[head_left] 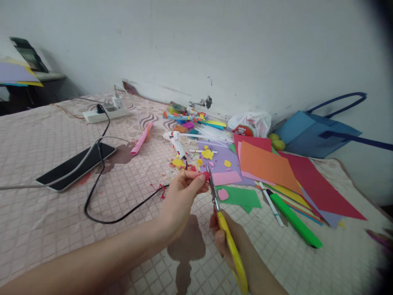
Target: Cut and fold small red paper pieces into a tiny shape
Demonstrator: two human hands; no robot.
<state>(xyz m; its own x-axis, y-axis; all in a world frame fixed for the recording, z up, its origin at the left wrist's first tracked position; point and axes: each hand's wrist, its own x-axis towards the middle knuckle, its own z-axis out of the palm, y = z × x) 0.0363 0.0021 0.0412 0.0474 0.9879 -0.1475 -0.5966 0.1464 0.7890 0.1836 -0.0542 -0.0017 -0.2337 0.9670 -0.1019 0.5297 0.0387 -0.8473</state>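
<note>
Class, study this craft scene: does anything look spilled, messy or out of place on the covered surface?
Yes. Small paper scraps lie scattered beside the glue gun, and dark wet-looking stains mark the cloth near the phone. The left hand pinches a small red piece at the blades of the scissors, held in the right hand.

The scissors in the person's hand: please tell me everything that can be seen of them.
The scissors have yellow handles that look like plastic and thin grey metal blades. The right hand holds the handles low in the picture; the blades point up and away, towards the coloured paper. The blade tips meet a small red paper piece pinched in the left hand. The blades look nearly closed. The scissors are held above the quilted cloth, not lying on it.
</note>
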